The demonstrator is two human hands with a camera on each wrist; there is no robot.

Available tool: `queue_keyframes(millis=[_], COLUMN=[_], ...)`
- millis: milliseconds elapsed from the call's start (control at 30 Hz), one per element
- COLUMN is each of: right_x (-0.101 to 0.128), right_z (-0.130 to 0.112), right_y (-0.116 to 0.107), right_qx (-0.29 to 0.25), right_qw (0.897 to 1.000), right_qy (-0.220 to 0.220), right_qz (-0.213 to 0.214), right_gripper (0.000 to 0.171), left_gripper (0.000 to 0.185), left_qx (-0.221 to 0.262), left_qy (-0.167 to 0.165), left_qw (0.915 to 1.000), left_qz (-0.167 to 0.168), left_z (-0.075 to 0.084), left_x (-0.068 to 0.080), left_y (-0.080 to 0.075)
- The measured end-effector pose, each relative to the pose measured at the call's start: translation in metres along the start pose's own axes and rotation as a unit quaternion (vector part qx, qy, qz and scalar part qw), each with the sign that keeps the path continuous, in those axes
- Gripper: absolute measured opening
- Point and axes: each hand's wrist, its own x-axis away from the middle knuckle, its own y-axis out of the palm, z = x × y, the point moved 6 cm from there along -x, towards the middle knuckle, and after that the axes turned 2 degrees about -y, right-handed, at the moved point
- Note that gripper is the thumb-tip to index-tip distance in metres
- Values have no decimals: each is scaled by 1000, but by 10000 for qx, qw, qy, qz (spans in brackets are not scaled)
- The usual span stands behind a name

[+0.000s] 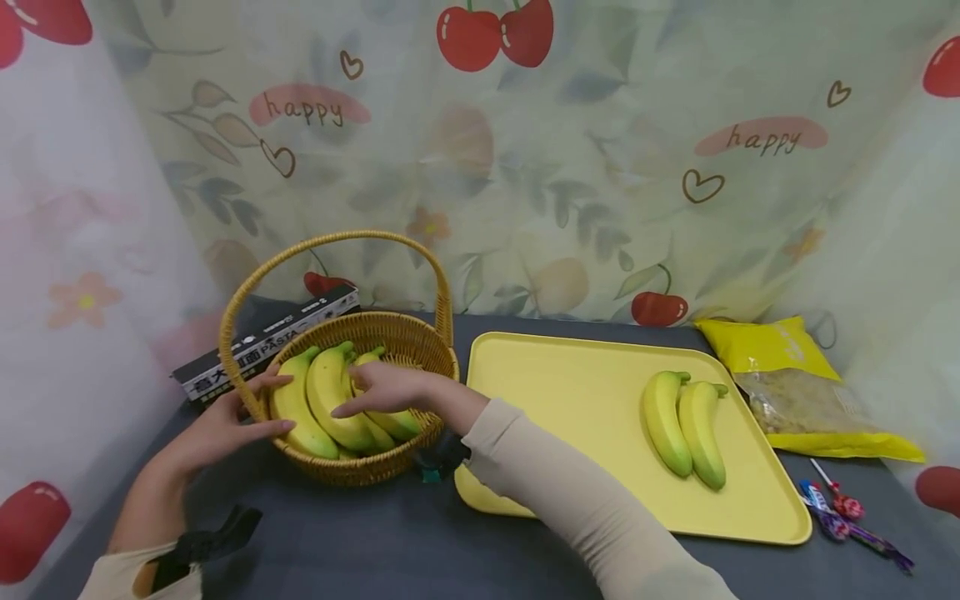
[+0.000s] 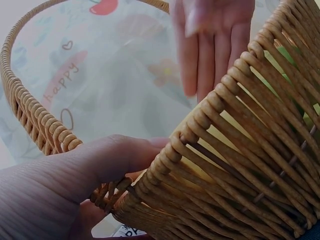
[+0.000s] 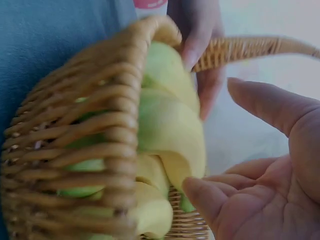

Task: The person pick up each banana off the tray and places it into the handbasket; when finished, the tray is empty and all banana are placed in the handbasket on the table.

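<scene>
A wicker basket (image 1: 352,477) with a tall arched handle stands on the left, holding several yellow-green bananas (image 1: 327,385). At its left side my left hand (image 1: 217,429) grips the basket's rim by the foot of the handle. In the left wrist view, the thumb (image 2: 120,157) of that hand lies over the rim. Above the bananas is my right hand (image 1: 393,390), fingers extended. The right wrist view has a fingertip (image 3: 195,187) of it right at a banana (image 3: 182,155), thumb spread away.
Right of the basket lies a yellow tray (image 1: 555,400) with two bananas (image 1: 682,429) on it. Behind the basket is a black pasta box (image 1: 262,342). A yellow bag (image 1: 795,392) and wrapped lollipops (image 1: 843,512) lie beyond the tray's right edge. A printed curtain (image 1: 525,183) hangs behind.
</scene>
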Motion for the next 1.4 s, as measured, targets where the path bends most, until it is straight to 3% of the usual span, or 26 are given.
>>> queue_keyframes(millis=[67,133,367,800,1067,1400], right_x=[12,25,67,125,163,217], right_z=[-1,1,14,49,95,155], right_y=[-1,0,-1,-5,-12,-24], right_qx=[267,379,-326,-793,-1123,-883], right_qw=[9996,9992,9983,9912,9780,9553], right_qy=[-93,-138,-418,-396,-191,127], right_qz=[8,38,223,986,1745,2819], right_gripper=[64,79,80,85,91,92], left_gripper=[67,68,67,69,68,68], left_qx=[70,117,128,131,102,117], left_qy=[-29,-40,43,-24,-14,-54], left_qw=[10000,9999,9999,9999,9999,9999], left_qz=[-17,-34,-40,-13,9,-2], left_z=[-1,-1,0,1,0,1], left_x=[0,0,0,1,1,0], left_y=[1,1,1,0,-1,0])
